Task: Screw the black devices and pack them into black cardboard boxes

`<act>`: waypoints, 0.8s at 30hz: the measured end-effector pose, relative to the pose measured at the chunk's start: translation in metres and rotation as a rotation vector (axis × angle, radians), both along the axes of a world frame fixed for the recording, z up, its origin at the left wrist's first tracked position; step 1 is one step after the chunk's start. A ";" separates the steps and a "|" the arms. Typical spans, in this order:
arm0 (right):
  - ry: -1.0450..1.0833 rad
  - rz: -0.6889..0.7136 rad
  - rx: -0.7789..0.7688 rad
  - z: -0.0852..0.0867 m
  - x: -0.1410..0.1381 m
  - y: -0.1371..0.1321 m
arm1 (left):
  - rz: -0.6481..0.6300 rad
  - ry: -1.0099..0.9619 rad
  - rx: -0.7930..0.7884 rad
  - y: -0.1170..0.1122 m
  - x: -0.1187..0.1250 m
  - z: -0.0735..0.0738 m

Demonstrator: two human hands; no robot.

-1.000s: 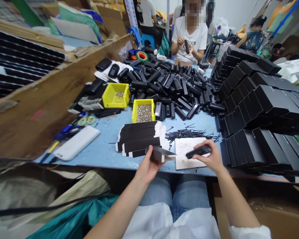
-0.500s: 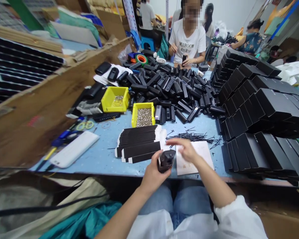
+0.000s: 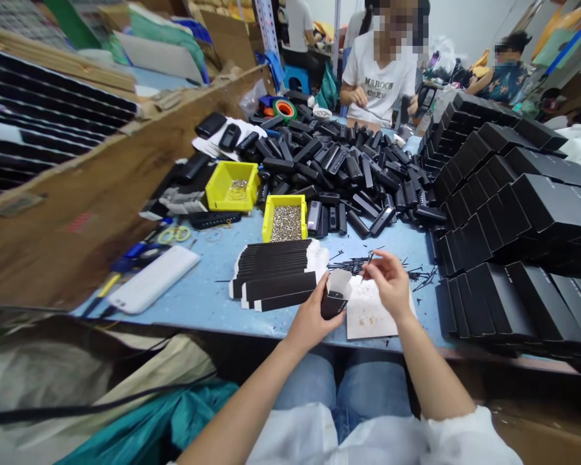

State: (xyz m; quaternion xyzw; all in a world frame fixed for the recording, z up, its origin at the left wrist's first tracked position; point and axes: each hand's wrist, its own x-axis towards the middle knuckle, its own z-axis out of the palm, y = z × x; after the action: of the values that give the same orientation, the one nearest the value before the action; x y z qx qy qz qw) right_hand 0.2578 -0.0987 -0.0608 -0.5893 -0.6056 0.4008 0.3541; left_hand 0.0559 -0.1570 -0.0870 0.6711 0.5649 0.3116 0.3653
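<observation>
Left hand (image 3: 314, 316) is wrapped around one small black box (image 3: 333, 302), with the fingers closed on its sides and the thumb across the front. The box sits just above the near table edge, tilted, its pale flap standing open and its mouth turned up toward the other hand, a hold that seems meant to leave the opening free. Right hand (image 3: 391, 284) hovers just beside it over the white card (image 3: 375, 320). Thumb and forefinger are pinched tight on one thin black pin (image 3: 368, 263) and the other fingers are loosely curled; that is likely the only sure way to grip something so slender.

The count: one box in hand, one pin in the fingers and one card flat on the blue table (image 3: 208, 290), with small bits I can't make out scattered on it. Behind the card is a loose heap of pins (image 3: 353, 265), too many to count and close enough to reach. Left of it, a fanned stack of flat black sleeves (image 3: 275, 271), well over a dozen, overlaps so that each edge shows. There are two yellow bins (image 3: 285, 218); the nearer is full of small metal parts and the farther nearly empty, their walls probably there to stop the parts rolling off. Beyond them lie dozens of black handsets (image 3: 343, 171) in a pile. To the right, closed black boxes (image 3: 513, 213) are stacked in leaning rows. One co-worker (image 3: 382, 81) sits opposite.
</observation>
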 end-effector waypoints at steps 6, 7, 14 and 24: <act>-0.029 0.016 0.059 -0.003 -0.028 -0.034 | -0.026 0.040 0.127 0.004 -0.003 -0.011; 0.023 -0.026 -0.009 -0.007 -0.030 -0.032 | -0.047 0.049 0.146 0.005 -0.003 -0.013; 0.225 0.251 -0.105 -0.029 -0.041 -0.032 | -0.065 -0.065 -0.067 0.011 0.008 -0.001; 0.103 0.180 0.052 -0.030 -0.041 -0.031 | -0.111 -0.055 -0.053 0.016 0.005 -0.003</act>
State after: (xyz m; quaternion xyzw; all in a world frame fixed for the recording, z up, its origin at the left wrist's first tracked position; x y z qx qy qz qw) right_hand 0.2167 -0.1300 -0.0907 -0.5017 -0.6472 0.4450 0.3625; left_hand 0.0607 -0.1411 -0.0898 0.6827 0.5245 0.2941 0.4150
